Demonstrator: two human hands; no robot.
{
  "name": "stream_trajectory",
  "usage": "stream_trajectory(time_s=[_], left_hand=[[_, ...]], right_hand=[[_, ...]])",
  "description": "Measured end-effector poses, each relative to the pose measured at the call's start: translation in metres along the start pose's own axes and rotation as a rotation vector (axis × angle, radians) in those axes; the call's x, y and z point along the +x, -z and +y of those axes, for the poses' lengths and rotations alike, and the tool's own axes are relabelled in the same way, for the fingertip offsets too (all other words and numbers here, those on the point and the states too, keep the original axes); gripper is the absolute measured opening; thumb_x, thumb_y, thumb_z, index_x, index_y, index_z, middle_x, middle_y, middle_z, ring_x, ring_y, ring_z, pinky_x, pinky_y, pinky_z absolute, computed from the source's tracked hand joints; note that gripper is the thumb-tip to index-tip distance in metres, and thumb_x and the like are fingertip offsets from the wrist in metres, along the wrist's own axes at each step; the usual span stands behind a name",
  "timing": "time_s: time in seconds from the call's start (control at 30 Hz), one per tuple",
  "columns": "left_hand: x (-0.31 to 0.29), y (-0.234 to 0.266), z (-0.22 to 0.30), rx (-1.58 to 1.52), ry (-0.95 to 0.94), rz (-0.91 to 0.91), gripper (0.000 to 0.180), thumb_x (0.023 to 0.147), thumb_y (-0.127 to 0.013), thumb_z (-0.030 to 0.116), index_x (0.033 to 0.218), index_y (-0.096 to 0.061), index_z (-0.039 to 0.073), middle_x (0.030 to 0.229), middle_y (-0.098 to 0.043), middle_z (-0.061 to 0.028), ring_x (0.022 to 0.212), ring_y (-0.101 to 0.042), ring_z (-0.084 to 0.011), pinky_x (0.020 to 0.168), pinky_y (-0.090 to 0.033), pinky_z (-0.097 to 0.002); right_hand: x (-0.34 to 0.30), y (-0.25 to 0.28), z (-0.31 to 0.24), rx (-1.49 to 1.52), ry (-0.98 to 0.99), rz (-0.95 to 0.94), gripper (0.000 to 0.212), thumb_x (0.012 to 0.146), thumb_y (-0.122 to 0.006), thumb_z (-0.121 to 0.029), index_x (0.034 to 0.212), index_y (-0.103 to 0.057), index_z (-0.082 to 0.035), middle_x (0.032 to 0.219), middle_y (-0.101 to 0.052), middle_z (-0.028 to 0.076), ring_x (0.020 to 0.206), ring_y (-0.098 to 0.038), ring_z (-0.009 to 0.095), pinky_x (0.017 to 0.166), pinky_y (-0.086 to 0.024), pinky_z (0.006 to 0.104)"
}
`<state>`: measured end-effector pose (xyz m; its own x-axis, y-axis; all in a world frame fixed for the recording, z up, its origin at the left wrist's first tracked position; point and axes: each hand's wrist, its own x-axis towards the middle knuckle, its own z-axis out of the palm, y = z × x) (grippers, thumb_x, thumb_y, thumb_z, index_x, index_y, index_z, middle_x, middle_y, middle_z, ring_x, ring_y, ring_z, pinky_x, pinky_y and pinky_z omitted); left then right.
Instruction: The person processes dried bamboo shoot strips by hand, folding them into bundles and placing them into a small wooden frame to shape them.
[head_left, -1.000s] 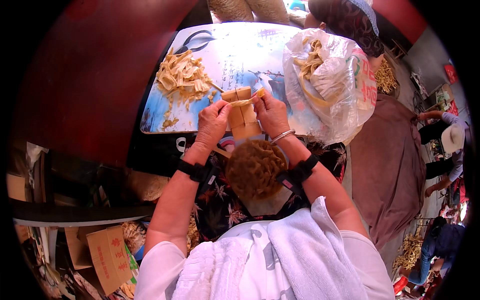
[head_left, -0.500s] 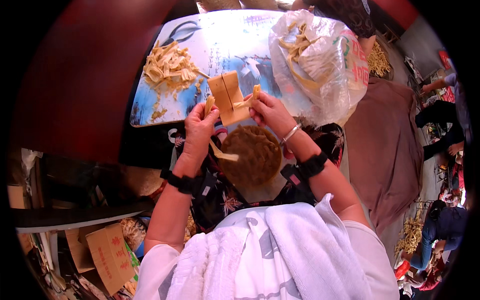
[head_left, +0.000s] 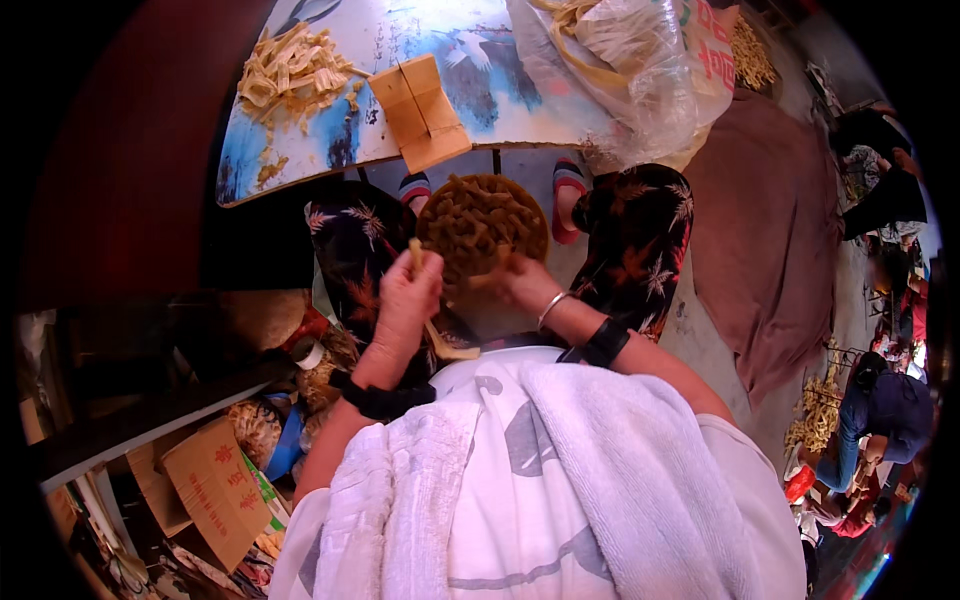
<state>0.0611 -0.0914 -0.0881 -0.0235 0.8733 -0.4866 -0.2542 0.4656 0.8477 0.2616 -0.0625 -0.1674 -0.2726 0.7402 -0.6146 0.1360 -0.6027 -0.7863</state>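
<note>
My left hand (head_left: pixel 408 300) is closed around a long pale-yellow strip (head_left: pixel 452 350), whose one end pokes up over the fingers while the other dangles by my lap. Opposite it, my right hand (head_left: pixel 528 283) is smeared by motion but looks pinched on a short yellowish piece (head_left: pixel 484 282). Both hands are just on the near side of a round brown basin (head_left: pixel 543 238) on the floor between my feet, heaped with short brownish pieces (head_left: pixel 482 215). A wooden board with a slit (head_left: pixel 420 110) juts past the near edge of the table, touched by neither hand.
The painted table (head_left: pixel 490 95) carries a pile of pale strips (head_left: pixel 295 75) and a clear plastic bag (head_left: pixel 650 85) with longer strips. Black-handled scissors (head_left: pixel 312 10) show at the top edge. Brown cloth (head_left: pixel 765 240) covers floor at right; cardboard boxes (head_left: pixel 215 495) stand left. Other people are far right.
Both hands have come away from the wooden board toward my body, still with yellowish strips. My view has tilted down, so the table sits higher and the basin shows more fully.
</note>
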Motion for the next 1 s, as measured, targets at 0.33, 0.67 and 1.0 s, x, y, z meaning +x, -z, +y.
stream_trajectory(time_s=[0.33,0.67,1.0], left_hand=[[0.011,0.010,0.001,-0.255,-0.087,-0.064,0.024,0.099,-0.044,0.016,0.104,-0.058,-0.002,0.077,-0.052,-0.0014,0.060,-0.042,-0.0072,0.058,-0.040,-0.0240],[0.010,0.005,-0.001,-0.154,-0.143,-0.074,0.020,0.100,-0.049,0.017,0.107,-0.058,0.001,0.085,-0.063,-0.0068,0.070,-0.057,-0.0113,0.069,-0.050,-0.0256],[0.016,-0.016,0.005,-0.076,-0.103,-0.091,0.018,0.097,-0.054,0.017,0.101,-0.062,0.001,0.087,-0.068,-0.0078,0.076,-0.063,-0.0117,0.072,-0.051,-0.0238]], right_hand=[[0.065,0.049,0.053,-1.064,0.126,0.341,0.028,0.086,-0.055,-0.024,0.093,-0.065,0.001,0.086,-0.065,0.028,0.085,-0.063,0.045,0.073,-0.051,0.0517],[0.091,0.039,0.067,-0.990,0.198,0.410,0.034,0.083,-0.060,-0.034,0.102,-0.067,-0.006,0.088,-0.067,0.025,0.084,-0.065,0.043,0.074,-0.052,0.0496],[0.014,0.008,-0.045,-0.518,0.763,0.305,0.023,0.088,-0.060,-0.018,0.107,-0.066,-0.005,0.087,-0.066,0.016,0.080,-0.065,0.033,0.072,-0.051,0.0382]])
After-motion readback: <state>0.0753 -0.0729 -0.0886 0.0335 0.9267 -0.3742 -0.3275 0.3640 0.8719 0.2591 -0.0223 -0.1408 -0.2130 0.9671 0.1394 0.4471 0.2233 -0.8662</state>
